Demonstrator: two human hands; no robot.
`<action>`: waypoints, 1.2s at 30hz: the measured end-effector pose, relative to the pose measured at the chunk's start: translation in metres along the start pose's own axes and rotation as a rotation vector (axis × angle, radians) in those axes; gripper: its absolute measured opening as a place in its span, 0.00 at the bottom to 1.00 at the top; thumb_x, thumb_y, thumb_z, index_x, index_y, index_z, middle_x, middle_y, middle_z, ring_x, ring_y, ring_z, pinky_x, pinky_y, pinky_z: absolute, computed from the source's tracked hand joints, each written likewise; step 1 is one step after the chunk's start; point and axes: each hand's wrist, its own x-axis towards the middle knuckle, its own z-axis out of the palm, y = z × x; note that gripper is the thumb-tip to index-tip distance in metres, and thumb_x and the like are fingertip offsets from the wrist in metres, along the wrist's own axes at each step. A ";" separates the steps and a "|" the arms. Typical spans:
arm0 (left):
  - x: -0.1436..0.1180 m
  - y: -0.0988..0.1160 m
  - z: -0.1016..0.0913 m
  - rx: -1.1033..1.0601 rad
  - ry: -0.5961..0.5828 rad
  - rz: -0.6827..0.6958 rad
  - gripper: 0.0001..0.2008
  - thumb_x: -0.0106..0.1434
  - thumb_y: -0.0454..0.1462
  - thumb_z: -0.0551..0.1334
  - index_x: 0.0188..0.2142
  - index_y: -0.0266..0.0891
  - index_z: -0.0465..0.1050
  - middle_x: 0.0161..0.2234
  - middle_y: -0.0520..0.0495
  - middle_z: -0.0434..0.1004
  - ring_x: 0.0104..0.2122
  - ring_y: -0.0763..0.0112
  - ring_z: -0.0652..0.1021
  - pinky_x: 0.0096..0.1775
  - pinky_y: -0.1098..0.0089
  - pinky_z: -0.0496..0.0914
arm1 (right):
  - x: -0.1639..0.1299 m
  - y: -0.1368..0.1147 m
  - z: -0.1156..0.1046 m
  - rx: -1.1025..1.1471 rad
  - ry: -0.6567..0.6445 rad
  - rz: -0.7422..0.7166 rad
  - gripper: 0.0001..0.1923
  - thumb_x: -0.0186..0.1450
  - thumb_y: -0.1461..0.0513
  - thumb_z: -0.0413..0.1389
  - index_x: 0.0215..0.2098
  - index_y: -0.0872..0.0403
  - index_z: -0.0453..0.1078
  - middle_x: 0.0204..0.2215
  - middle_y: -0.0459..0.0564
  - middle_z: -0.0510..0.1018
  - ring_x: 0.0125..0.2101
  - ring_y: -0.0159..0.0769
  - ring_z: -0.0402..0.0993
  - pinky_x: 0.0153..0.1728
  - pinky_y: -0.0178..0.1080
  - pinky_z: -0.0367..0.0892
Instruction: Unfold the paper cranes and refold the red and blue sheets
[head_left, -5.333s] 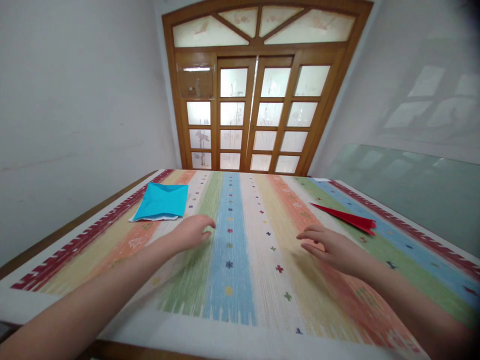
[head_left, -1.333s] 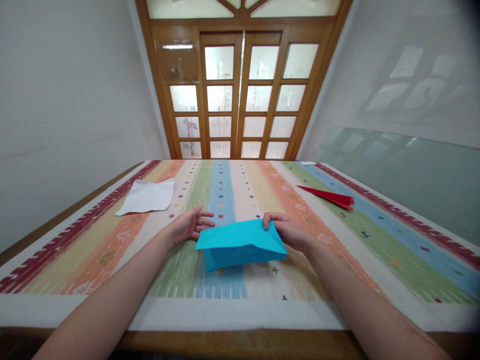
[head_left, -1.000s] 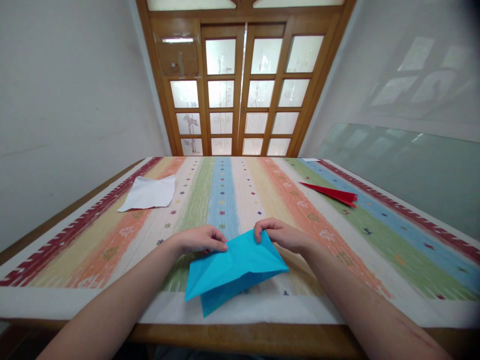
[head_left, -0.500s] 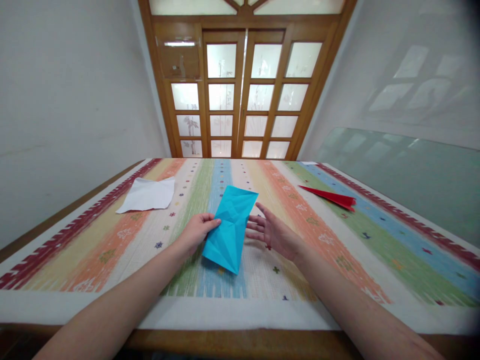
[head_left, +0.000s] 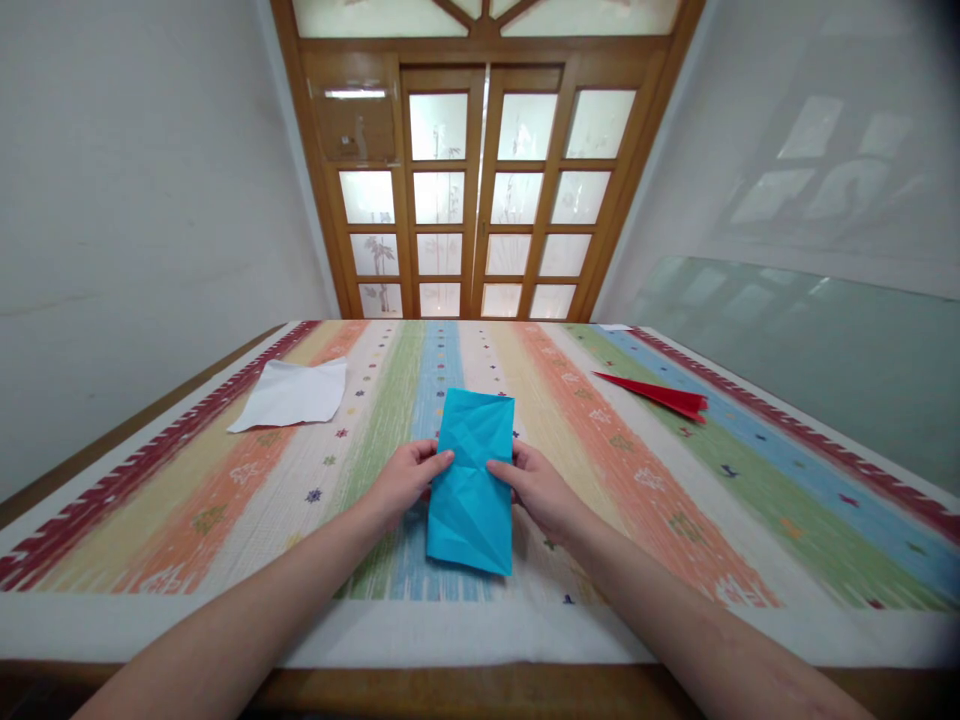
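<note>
Both hands, L [head_left: 405, 480] & R [head_left: 536, 488], pinch creased blue rectangular paper sheet [head_left: 471, 480] betw. them; white paper scrap [head_left: 291, 394] far L.

Soft daylight through frosted door panes [head_left: 465, 200]; faint shadows; wide-angle bending at edges; dark corner vignette.

A white sheet of paper [head_left: 291, 394] lies far left on the striped tablecloth [head_left: 675, 480] — a red folded paper [head_left: 654, 391], possibly a paper plane, sits far right. Behind stands a wooden door [head_left: 480, 190] — frosted panes glowing.
</note>
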 end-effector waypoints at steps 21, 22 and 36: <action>-0.011 0.011 0.003 -0.013 0.020 0.151 0.25 0.55 0.52 0.73 0.41 0.32 0.80 0.38 0.37 0.84 0.36 0.59 0.82 0.41 0.62 0.76 | -0.004 -0.011 -0.001 -0.179 0.031 -0.109 0.21 0.61 0.45 0.63 0.30 0.55 0.75 0.23 0.47 0.76 0.24 0.34 0.74 0.23 0.36 0.72; -0.011 0.013 0.002 -0.031 0.040 0.161 0.25 0.55 0.52 0.73 0.41 0.32 0.80 0.37 0.38 0.84 0.35 0.59 0.82 0.41 0.62 0.76 | -0.006 -0.012 0.001 -0.208 0.013 -0.104 0.21 0.61 0.45 0.63 0.29 0.55 0.74 0.23 0.46 0.76 0.23 0.34 0.74 0.22 0.36 0.72; -0.024 0.016 0.009 0.090 0.113 0.224 0.21 0.56 0.51 0.72 0.35 0.33 0.82 0.32 0.42 0.83 0.28 0.65 0.79 0.31 0.68 0.73 | -0.011 -0.017 0.003 -0.138 0.086 -0.200 0.20 0.63 0.46 0.62 0.30 0.54 0.77 0.23 0.47 0.76 0.23 0.34 0.74 0.22 0.36 0.74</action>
